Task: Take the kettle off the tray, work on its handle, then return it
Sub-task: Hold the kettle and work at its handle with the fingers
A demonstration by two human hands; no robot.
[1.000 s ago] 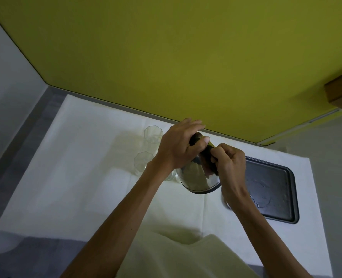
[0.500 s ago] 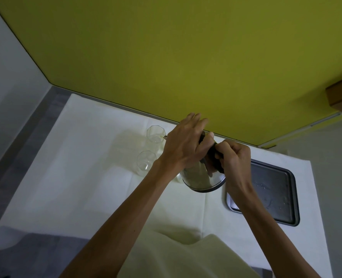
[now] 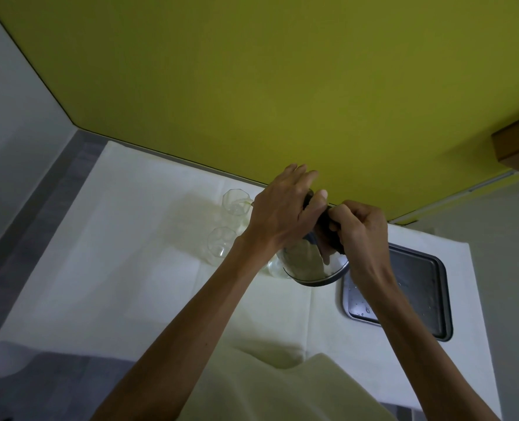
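Steadying the shiny steel kettle (image 3: 308, 264) with my left hand (image 3: 282, 212) clasping its top, right hand (image 3: 360, 227) pinching its black handle (image 3: 328, 230), dark metal tray (image 3: 422, 296) just beside, white cloth-covered table (image 3: 124, 244) underneath

I'm looking at a home dining corner, I'd say. White-clothed table (image 3: 136, 268), drinking glasses (image 3: 235, 202), yellow-green wall (image 3: 252, 86).

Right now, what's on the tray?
The tray shows only scattered water droplets on its dark surface; the kettle is off it, held over the white cloth. The right forearm crosses the tray's near left corner, so that part is hidden.
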